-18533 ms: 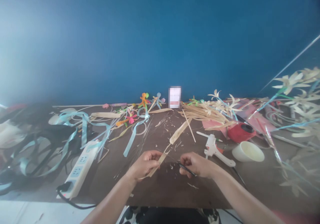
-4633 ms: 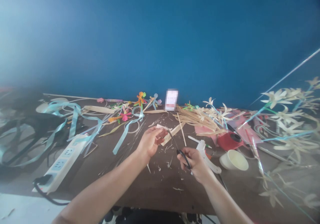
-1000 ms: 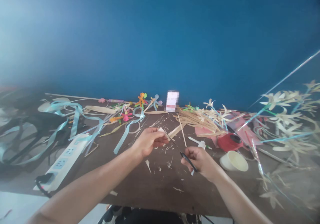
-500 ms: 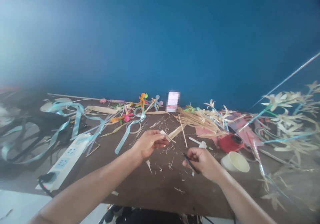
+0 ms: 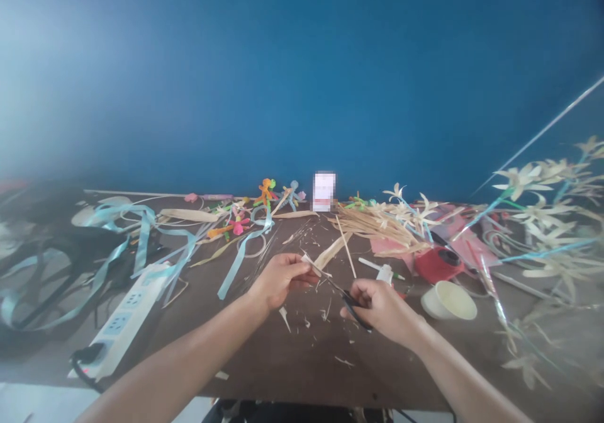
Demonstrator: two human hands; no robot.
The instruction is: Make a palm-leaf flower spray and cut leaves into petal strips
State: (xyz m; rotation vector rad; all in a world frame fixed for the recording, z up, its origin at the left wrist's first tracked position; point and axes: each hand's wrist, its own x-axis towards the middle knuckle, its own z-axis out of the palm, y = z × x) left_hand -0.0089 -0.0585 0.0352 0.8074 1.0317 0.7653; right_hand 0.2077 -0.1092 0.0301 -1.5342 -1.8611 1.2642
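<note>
Between thumb and fingers, my left hand [image 5: 283, 279] pinches a small pale strip [image 5: 307, 260] above the middle of the brown table. My right hand [image 5: 380, 306] is closed around the black handles of scissors [image 5: 353, 308]. The scissor blades point up and left and meet the pale strip close to my left fingertips; whether they are parted is too small to tell. Small pale scraps [image 5: 325, 313] lie below and between the hands. Behind them rests a wide tan husk piece [image 5: 333, 252].
A white power strip [image 5: 125, 319] and light blue ribbon [image 5: 240, 256] lie left. To the right are a white cup [image 5: 449, 300], a red spool [image 5: 436, 264] and pale husk flowers [image 5: 521, 180]. A blurred upright screen [image 5: 324, 190] stands against the blue wall.
The scissor blades have moved up and left onto the pale strip at my left fingertips. The view has shifted slightly. Both hands keep their holds.
</note>
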